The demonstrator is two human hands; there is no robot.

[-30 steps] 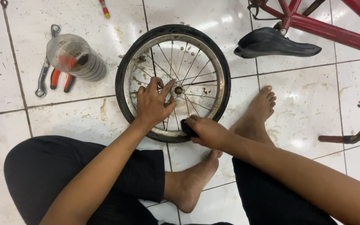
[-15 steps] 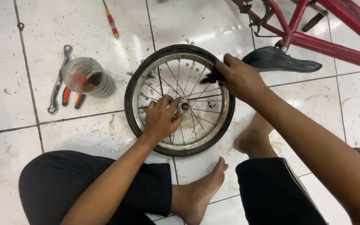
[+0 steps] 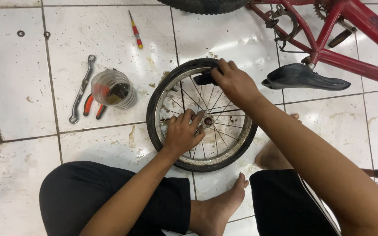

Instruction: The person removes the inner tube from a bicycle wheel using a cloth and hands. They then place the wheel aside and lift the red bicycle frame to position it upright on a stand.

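The floor is laid with large white glazed tiles, smeared with grime and dark specks, the grout lines grey and dirty; a darker worn strip runs down the far left edge. A person sits on it barefoot, in black shorts, knees spread wide.

Between the knees lies a small bicycle wheel, flat on the tiles, black tyre around a dull metal rim with thin spokes. The left hand rests on the spokes beside the hub, fingers curled about the axle end. The right hand reaches across to the far rim and clasps a small dark object against the tyre; what that object is cannot be told.

To the left of the wheel stands a clear plastic jar, touching a pair of red-handled pliers. A spanner lies just beside them. Farther up lies a screwdriver with a red and yellow handle. At the top right a red bicycle frame lies upside down, its black saddle on the tiles near the wheel.
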